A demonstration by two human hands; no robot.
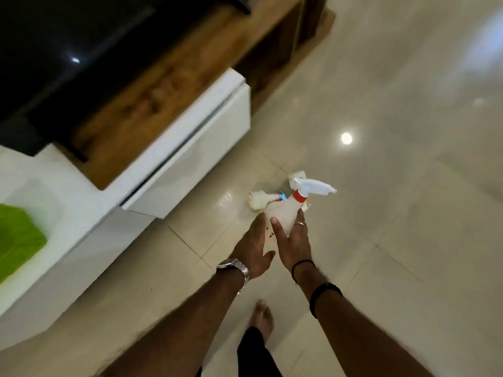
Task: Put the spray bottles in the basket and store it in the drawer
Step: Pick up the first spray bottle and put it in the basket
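Spray bottle (288, 213) gripped by right hand (294, 240); left hand (253, 246) open, touching it.

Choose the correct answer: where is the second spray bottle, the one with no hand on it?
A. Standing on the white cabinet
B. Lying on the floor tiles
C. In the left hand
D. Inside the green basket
B: the second spray bottle lies on its side on the floor, past the bottle with the red collar that the right hand holds; the green basket is far to the left.

Glossy tiled floor (394, 240), white cabinet (190, 148)
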